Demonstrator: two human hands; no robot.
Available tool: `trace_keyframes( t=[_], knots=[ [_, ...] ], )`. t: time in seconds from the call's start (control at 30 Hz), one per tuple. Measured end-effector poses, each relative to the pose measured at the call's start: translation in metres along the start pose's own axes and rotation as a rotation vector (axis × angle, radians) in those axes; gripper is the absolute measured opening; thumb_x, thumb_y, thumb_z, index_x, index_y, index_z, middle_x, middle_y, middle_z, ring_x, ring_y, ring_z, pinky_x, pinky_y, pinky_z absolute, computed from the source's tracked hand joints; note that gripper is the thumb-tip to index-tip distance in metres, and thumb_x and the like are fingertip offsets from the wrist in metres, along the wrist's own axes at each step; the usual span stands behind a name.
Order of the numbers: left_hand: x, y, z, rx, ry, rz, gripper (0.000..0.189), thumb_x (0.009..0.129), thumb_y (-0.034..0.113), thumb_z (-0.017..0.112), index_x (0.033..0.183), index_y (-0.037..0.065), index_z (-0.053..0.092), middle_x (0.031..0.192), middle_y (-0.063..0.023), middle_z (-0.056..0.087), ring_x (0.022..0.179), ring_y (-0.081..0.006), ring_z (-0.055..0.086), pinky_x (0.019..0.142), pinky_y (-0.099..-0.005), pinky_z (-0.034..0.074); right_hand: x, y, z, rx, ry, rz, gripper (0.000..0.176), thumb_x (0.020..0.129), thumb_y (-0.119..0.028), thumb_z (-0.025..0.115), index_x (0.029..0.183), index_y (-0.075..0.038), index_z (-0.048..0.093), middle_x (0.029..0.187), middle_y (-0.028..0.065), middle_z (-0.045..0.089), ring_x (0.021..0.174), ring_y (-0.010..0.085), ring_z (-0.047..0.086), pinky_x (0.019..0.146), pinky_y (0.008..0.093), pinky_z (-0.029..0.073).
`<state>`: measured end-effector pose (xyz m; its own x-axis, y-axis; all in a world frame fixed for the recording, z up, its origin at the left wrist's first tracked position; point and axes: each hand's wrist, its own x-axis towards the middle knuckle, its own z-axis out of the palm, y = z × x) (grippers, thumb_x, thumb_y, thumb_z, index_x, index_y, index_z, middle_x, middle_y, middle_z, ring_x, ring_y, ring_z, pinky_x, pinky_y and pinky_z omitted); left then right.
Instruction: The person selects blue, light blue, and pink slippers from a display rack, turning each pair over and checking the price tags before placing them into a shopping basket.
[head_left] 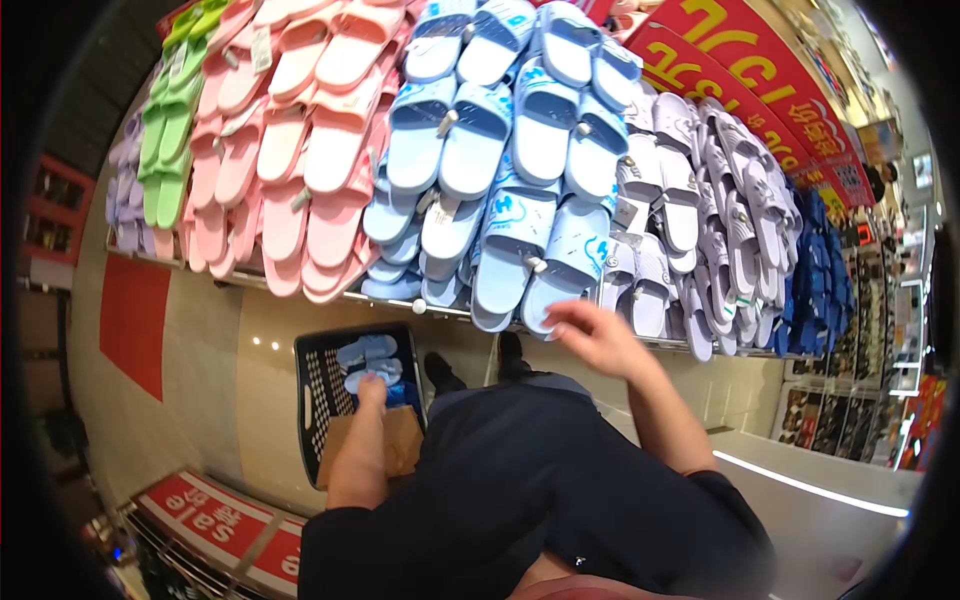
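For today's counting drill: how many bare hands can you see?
2: left hand at pale blue slippers inside the black plastic basket; right hand raised before hanging light-blue slippers.

- A display rack spans the upper part of the view, with hanging slippers overlapping in columns from its left edge to its right edge.
- A basket stands on the floor below the rack's lower edge.
- Loose slippers lie in the basket's far end, with the left hand on them.
- A cardboard piece sits at the basket's near right corner, seemingly over its rim.
- The right hand is at the rack's lower edge, right of the basket, just before the lowest hanging slippers.
- A sale sign lies nearer than the basket, to the left.
- Banners sit above the rack's right corner.
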<state>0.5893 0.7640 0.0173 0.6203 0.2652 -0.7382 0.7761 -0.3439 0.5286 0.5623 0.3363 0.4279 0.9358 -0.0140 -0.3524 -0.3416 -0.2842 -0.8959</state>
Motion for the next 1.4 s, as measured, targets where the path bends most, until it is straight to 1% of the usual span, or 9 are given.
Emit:
trace_keyframes(
  t=[0.17, 0.27, 0.37, 0.67, 0.7, 0.83, 1.1, 1.23, 1.4],
  knots=[
    [-0.077, 0.034, 0.029, -0.194, -0.233, -0.035, 0.038, 0.091, 0.017, 0.062, 0.127, 0.005, 0.056, 0.110, -0.0080, 0.064, 0.090, -0.0185, 0.060, 0.079, -0.0325, 0.048, 0.077, -0.012, -0.111, -0.203, 0.550, -0.287, 0.026, 0.091, -0.017, 0.060, 0.109, 0.001, 0.066, 0.084, 0.0099, 0.069, 0.074, 0.0154, 0.064, 0.068, 0.0297, 0.050],
    [-0.137, 0.070, 0.021, -0.256, -0.339, -0.070, 0.036, 0.096, 0.021, 0.057, 0.129, 0.006, 0.055, 0.111, -0.0053, 0.062, 0.087, -0.0154, 0.062, 0.076, -0.0292, 0.048, 0.125, -0.044, -0.164, -0.459, 0.734, -0.390, 0.034, 0.091, -0.022, 0.059, 0.112, 0.004, 0.065, 0.088, 0.0140, 0.070, 0.079, 0.0193, 0.065, 0.074, 0.0313, 0.051],
    [-0.169, 0.086, 0.009, -0.360, -0.338, -0.061, 0.036, 0.097, 0.021, 0.056, 0.130, 0.006, 0.054, 0.110, -0.0057, 0.062, 0.087, -0.0152, 0.064, 0.075, -0.0277, 0.049, 0.183, -0.065, -0.205, -0.518, 0.745, -0.337, 0.049, 0.086, -0.032, 0.060, 0.115, 0.006, 0.064, 0.106, 0.0239, 0.069, 0.100, 0.0334, 0.067, 0.089, 0.0383, 0.051],
    [-0.247, 0.107, -0.011, -0.572, -0.188, 0.027, 0.031, 0.100, 0.019, 0.053, 0.129, 0.007, 0.052, 0.104, -0.0057, 0.063, 0.087, -0.0140, 0.065, 0.074, -0.0249, 0.051, 0.348, -0.073, -0.259, -0.679, 0.754, 0.043, 0.068, 0.086, -0.058, 0.056, 0.099, 0.007, 0.069, 0.086, 0.0211, 0.072, 0.086, 0.0378, 0.070, 0.080, 0.0436, 0.052],
    [-0.257, 0.107, -0.009, -0.590, -0.174, 0.036, 0.030, 0.101, 0.019, 0.052, 0.128, 0.007, 0.052, 0.103, -0.0058, 0.063, 0.087, -0.0141, 0.065, 0.074, -0.0248, 0.051, 0.355, -0.075, -0.260, -0.596, 0.746, 0.115, 0.072, 0.087, -0.059, 0.054, 0.103, 0.009, 0.068, 0.097, 0.0244, 0.070, 0.096, 0.0377, 0.068, 0.087, 0.0429, 0.051],
    [-0.288, 0.109, 0.000, -0.843, -0.246, 0.014, 0.031, 0.101, 0.019, 0.052, 0.128, 0.003, 0.051, 0.104, -0.0082, 0.063, 0.088, -0.0161, 0.065, 0.076, -0.0260, 0.052, 0.355, -0.084, -0.255, -0.522, 0.837, 0.143, 0.064, 0.087, -0.052, 0.052, 0.112, 0.006, 0.066, 0.118, 0.0293, 0.062, 0.115, 0.0376, 0.061, 0.100, 0.0424, 0.045],
    [-0.338, 0.170, -0.004, -0.765, -0.311, 0.257, 0.030, 0.101, 0.011, 0.049, 0.128, -0.001, 0.050, 0.106, -0.0117, 0.063, 0.091, -0.0182, 0.064, 0.084, -0.0295, 0.052, 0.321, -0.083, -0.248, -0.485, 1.081, -0.439, 0.038, 0.085, -0.031, 0.052, 0.083, 0.004, 0.070, 0.081, 0.0263, 0.067, 0.076, 0.0426, 0.065, 0.074, 0.0464, 0.051],
    [-0.348, 0.228, -0.012, -0.639, -0.489, 0.556, 0.034, 0.099, 0.006, 0.049, 0.131, -0.003, 0.048, 0.111, -0.0141, 0.063, 0.095, -0.0200, 0.064, 0.088, -0.0306, 0.050, 0.202, -0.111, -0.177, -0.149, 0.816, -0.650, 0.020, 0.085, -0.017, 0.057, 0.081, 0.000, 0.066, 0.072, 0.0214, 0.064, 0.064, 0.0385, 0.061, 0.061, 0.0424, 0.048],
    [-0.359, 0.325, 0.001, -0.653, -0.734, 1.017, 0.113, 0.074, 0.052, 0.081, 0.152, 0.000, 0.017, 0.148, -0.0187, 0.036, 0.134, -0.0298, 0.041, 0.107, -0.0411, 0.036, 0.097, -0.087, -0.075, -0.299, 0.554, -1.041, 0.009, 0.077, -0.011, 0.066, 0.084, -0.005, 0.066, 0.071, 0.0147, 0.060, 0.063, 0.0329, 0.061, 0.058, 0.0402, 0.049]
  ],
)
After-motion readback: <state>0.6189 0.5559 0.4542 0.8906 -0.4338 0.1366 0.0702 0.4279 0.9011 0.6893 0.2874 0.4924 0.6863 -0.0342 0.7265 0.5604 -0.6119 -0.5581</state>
